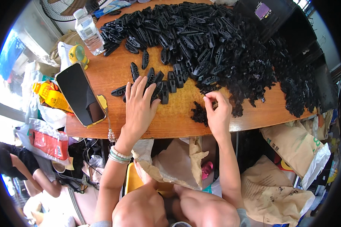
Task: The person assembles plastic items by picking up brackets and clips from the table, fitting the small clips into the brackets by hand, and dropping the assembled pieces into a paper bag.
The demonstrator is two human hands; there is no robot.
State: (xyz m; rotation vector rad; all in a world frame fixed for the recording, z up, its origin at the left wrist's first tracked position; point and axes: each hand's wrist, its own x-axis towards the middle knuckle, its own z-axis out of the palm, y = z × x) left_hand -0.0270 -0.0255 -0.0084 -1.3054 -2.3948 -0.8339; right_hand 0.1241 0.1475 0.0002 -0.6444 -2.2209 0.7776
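My left hand [138, 108], with bracelets at the wrist, lies with fingers spread over a small group of oblong black plastic parts [164, 90]. Its fingertips touch or hover just above the nearest ones; I cannot tell which. To the right, my right hand [218, 113] is closed in a pinch, thumb against forefinger. Whatever sits between those fingertips is too small to make out. Beside that hand, at the table's near edge, is a little heap of small black pieces [199, 114]. A large pile of the oblong black parts [178, 28] spreads across the far side.
Small black pieces [250, 75] cover the wooden table's [170, 128] right side, near black bins [291, 30]. A phone [80, 94], a water bottle [89, 33] and a yellow gadget [77, 55] stand at left. An open paper bag [174, 164] is below. Another person's arm [24, 168] shows at left.
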